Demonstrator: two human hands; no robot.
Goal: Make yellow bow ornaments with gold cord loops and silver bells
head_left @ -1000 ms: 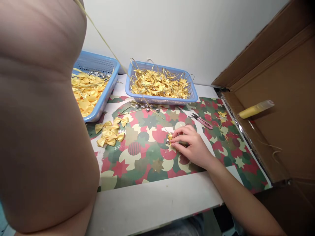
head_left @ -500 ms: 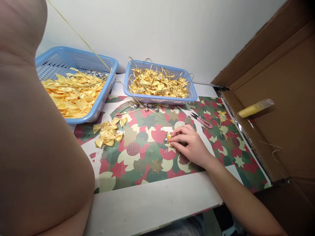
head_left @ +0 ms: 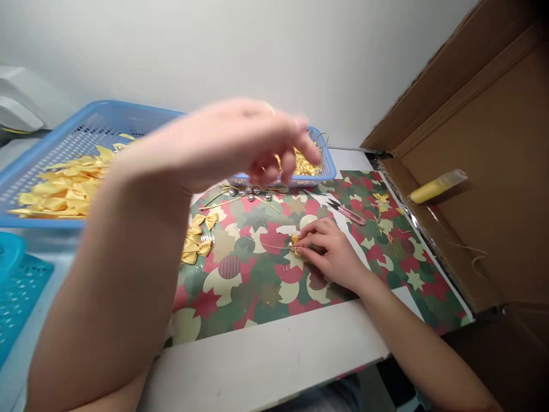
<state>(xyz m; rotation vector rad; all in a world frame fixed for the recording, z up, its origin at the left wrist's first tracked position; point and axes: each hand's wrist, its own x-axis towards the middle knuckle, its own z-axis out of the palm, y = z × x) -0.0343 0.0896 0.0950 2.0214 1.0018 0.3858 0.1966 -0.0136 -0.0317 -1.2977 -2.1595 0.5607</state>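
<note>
My right hand [head_left: 328, 249] rests on the patterned sheet, its thumb and fingers pinching a small yellow ribbon bow [head_left: 295, 245]. A silver bell [head_left: 290, 245] sits at the bow's left side. From there a thin yellow cord [head_left: 270, 246] runs left across the sheet. Raised over the middle, my left hand [head_left: 274, 140] is smeared by motion and hides part of the basket behind it. Its fingers look partly curled, and whether they hold anything I cannot make out. More yellow bows [head_left: 197, 243] lie left of centre, partly behind my left forearm.
A large blue basket [head_left: 98, 109] of bows stands at left, a smaller blue basket [head_left: 328, 166] at the back. Silver bells [head_left: 251, 197] with gold cords lie before it. Pink thread snips [head_left: 351, 215] lie at right, near a cardboard wall [head_left: 484, 131]. A teal basket [head_left: 26, 292] is far left.
My left arm has swung down from the upper left, bringing the hand into view over the back basket. My right hand keeps its pinch. The cord now lies across the sheet.
</note>
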